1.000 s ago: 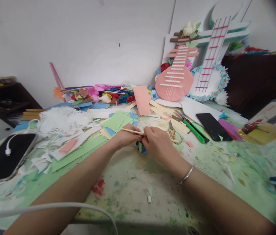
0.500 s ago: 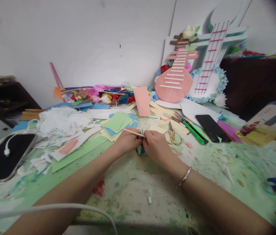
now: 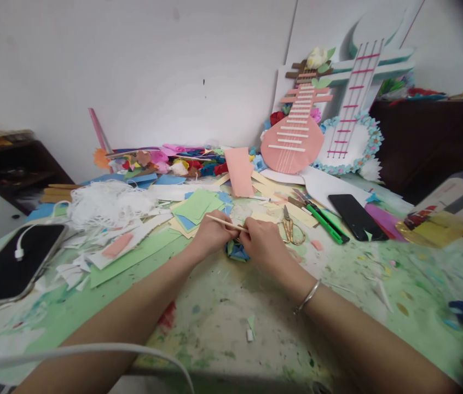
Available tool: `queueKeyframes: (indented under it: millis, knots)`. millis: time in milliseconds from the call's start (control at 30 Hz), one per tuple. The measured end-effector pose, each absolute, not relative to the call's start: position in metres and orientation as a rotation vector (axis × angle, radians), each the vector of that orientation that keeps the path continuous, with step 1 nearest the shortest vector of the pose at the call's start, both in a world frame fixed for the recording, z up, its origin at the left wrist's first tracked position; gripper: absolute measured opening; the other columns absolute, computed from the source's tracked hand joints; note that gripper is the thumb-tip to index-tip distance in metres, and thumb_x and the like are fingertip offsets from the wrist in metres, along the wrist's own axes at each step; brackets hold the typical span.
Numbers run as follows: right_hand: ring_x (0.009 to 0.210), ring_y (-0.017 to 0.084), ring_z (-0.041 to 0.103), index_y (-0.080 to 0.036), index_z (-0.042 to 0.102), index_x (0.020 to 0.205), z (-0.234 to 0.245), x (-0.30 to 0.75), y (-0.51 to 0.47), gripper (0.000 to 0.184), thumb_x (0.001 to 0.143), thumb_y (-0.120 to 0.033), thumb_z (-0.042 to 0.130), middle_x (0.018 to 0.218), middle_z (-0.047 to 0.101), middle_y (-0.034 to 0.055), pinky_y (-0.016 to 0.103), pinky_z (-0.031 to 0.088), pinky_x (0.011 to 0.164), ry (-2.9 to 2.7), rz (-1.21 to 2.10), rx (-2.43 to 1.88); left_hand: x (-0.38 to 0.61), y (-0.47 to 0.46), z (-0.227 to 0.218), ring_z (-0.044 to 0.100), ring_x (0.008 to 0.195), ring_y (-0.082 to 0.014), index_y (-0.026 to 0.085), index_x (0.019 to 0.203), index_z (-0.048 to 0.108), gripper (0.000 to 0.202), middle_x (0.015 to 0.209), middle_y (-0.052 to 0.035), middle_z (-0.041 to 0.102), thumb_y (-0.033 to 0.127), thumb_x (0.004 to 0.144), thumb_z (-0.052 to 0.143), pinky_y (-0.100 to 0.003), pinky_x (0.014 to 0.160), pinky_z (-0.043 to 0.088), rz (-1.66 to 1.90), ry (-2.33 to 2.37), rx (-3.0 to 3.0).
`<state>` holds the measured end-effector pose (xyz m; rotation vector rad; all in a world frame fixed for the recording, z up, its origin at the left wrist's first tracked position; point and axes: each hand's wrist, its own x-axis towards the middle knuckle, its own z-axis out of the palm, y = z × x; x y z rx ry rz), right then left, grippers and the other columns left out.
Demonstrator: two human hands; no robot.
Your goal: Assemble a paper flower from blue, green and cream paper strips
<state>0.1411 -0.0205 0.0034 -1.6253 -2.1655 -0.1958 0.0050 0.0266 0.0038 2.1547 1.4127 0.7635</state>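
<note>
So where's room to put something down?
Between the forearms, nearer than the blue piece: stained tabletop with just a small white scrap and green bit. Some room too right of the bracelet, among loose scraps. It's crowded on the left, with white string and a phone, and farther back, with green paper and scissors.

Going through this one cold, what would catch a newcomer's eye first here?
Probably the pink paper lute at the back right, beside a white one edged with light blue flowers. Next, at the centre, the left hand and right hand close together at a thin stick, with a small blue piece just below. At the left sits a tangled white heap.
</note>
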Motion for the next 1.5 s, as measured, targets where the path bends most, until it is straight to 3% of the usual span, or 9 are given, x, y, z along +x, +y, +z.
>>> queueKeyframes:
  millis: [133, 333, 633, 833, 1033, 1133, 1300, 1500]
  knots:
    - [0.06, 0.015, 0.053, -0.015, 0.058, 0.072, 0.002, 0.146, -0.013, 0.012, 0.076, -0.015, 0.046, 0.067, 0.063, 0.0054, 0.026, 0.023, 0.053, -2.086, -0.135, -1.612, 0.009, 0.025, 0.0, 0.045, 0.05, -0.0093, 0.013, 0.046, 0.058, 0.017, 0.046, 0.0008, 0.052, 0.018, 0.062, 0.055, -0.02, 0.046, 0.03, 0.901, 1.398, 2.188]
    - [0.054, 0.01, 0.047, -0.016, 0.059, 0.062, 0.002, 0.165, 0.002, 0.015, 0.073, -0.02, 0.051, 0.056, 0.058, 0.0001, 0.022, 0.023, 0.051, -1.978, 0.258, -1.582, 0.006, 0.038, -0.007, 0.06, 0.064, -0.0137, 0.013, 0.072, 0.07, 0.021, 0.067, -0.0027, 0.068, 0.022, 0.065, 0.052, -0.021, 0.059, 0.044, 0.771, 1.251, 2.077]
    - [0.051, 0.009, 0.041, -0.016, 0.054, 0.058, 0.0, 0.164, 0.002, 0.016, 0.073, -0.019, 0.05, 0.053, 0.053, -0.001, 0.021, 0.021, 0.05, -2.103, 0.144, -1.514, 0.005, 0.036, -0.007, 0.061, 0.062, -0.0151, 0.013, 0.078, 0.068, 0.023, 0.066, -0.0035, 0.067, 0.022, 0.063, 0.054, -0.021, 0.055, 0.044, 0.643, 1.186, 2.009]
    - [0.057, 0.013, 0.049, -0.016, 0.057, 0.068, -0.001, 0.153, -0.007, 0.013, 0.075, -0.017, 0.046, 0.062, 0.061, 0.0037, 0.024, 0.023, 0.053, -2.175, -0.063, -1.536, 0.008, 0.037, -0.011, 0.053, 0.055, -0.0111, 0.013, 0.058, 0.056, 0.004, 0.055, 0.0004, 0.058, 0.013, 0.055, 0.055, -0.018, 0.048, 0.037, 0.768, 1.204, 2.01]
    - [0.059, 0.014, 0.053, -0.016, 0.058, 0.071, -0.004, 0.15, -0.009, 0.015, 0.077, -0.015, 0.045, 0.067, 0.064, 0.0053, 0.025, 0.024, 0.055, -2.2, -0.096, -1.547, 0.008, 0.034, -0.013, 0.047, 0.053, -0.0096, 0.012, 0.054, 0.056, 0.004, 0.05, 0.0011, 0.053, 0.015, 0.056, 0.056, -0.018, 0.046, 0.034, 0.896, 1.191, 2.037]
    - [0.062, 0.014, 0.054, -0.016, 0.059, 0.073, -0.003, 0.15, -0.008, 0.016, 0.079, -0.015, 0.044, 0.069, 0.065, 0.0055, 0.024, 0.026, 0.056, -2.185, -0.08, -1.567, 0.008, 0.037, -0.015, 0.049, 0.052, -0.0098, 0.012, 0.057, 0.06, 0.007, 0.053, 0.0008, 0.055, 0.017, 0.058, 0.056, -0.019, 0.047, 0.035, 0.893, 1.236, 2.08]
    - [0.075, 0.015, 0.058, -0.017, 0.063, 0.087, 0.007, 0.161, -0.005, 0.027, 0.088, -0.03, 0.039, 0.08, 0.067, 0.0058, 0.023, 0.033, 0.062, -2.208, 0.091, -1.484, 0.001, 0.046, -0.017, 0.056, 0.057, -0.0116, 0.012, 0.074, 0.068, 0.02, 0.061, -0.0012, 0.063, 0.021, 0.061, 0.055, -0.02, 0.053, 0.041, 0.755, 1.122, 1.962]
    - [0.079, 0.016, 0.061, -0.02, 0.063, 0.108, 0.009, 0.18, 0.003, 0.035, 0.08, -0.013, 0.044, 0.086, 0.07, 0.0044, 0.024, 0.04, 0.072, -2.156, 0.178, -1.386, -0.001, 0.046, -0.017, 0.058, 0.059, -0.0121, 0.012, 0.07, 0.067, 0.017, 0.061, -0.0016, 0.064, 0.02, 0.063, 0.053, -0.019, 0.055, 0.042, 0.804, 1.093, 1.855]
